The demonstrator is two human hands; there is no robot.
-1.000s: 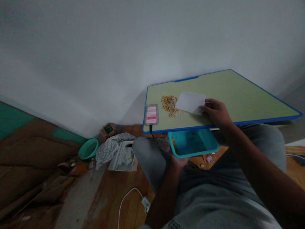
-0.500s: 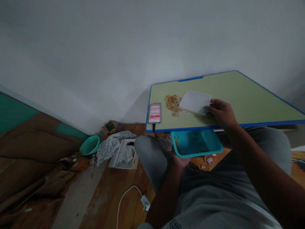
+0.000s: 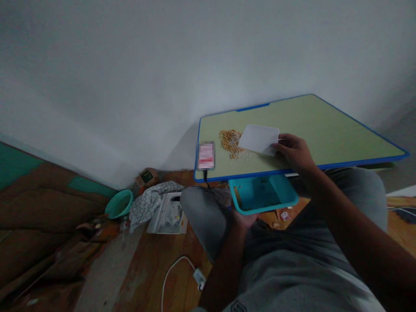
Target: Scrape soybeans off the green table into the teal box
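My right hand [image 3: 294, 149] is closed on the right end of a thin white rectangular sheet [image 3: 259, 138], thumb nearer me; I cannot tell whether it is card or plastic. The sheet is tilted over the table, its left edge at a pile of yellow-brown beans [image 3: 226, 139]. Small white grains [image 3: 243, 155] lie scattered just in front of the pile. Below the table's front edge, my left hand [image 3: 244, 218] grips a teal plastic basin [image 3: 264, 208] from beneath, its fingers mostly hidden. Some beans lie along the basin's left side.
The pale green table [image 3: 308, 125] has a blue rim and stands against a white wall. A blurred-out phone-like device [image 3: 206, 156] with a cable lies at its left end. On the floor are a green bowl [image 3: 119, 204], a checked cloth [image 3: 147, 203] and a power strip [image 3: 199, 277].
The whole view has shifted slightly, so the table and hands appear a little further left. The sheet, beans and basin keep nearly the same places relative to one another.
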